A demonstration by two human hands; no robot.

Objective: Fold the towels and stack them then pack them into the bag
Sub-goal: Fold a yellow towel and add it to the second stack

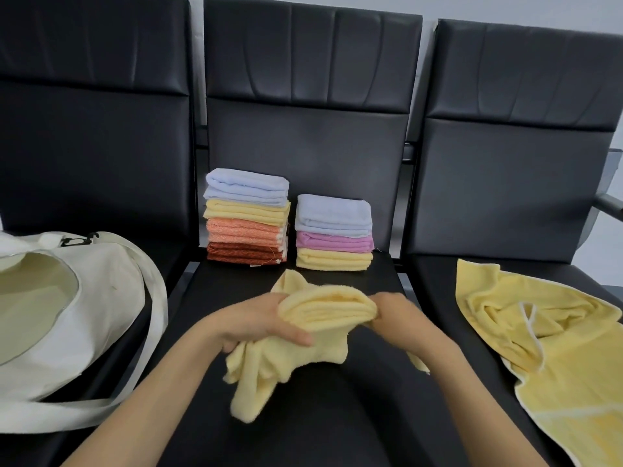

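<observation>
Now left hand (259, 323) and right hand (401, 320) both grasp half-folded yellow towel (303, 335) above middle seat (337, 416). Two folded stacks, tall stack (247, 217) and short stack (334, 232), stand behind. White bag (87, 318) lies open on left seat. Unfolded yellow towel (553, 345) spread on right seat.

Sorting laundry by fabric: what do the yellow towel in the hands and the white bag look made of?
Yellow towel: looks like soft terry cotton, with a matte, fuzzy nap and limp folds. White bag: likely plain woven canvas, with a flat matte surface and flat fabric strap; the exact fibre cannot be told.
</observation>
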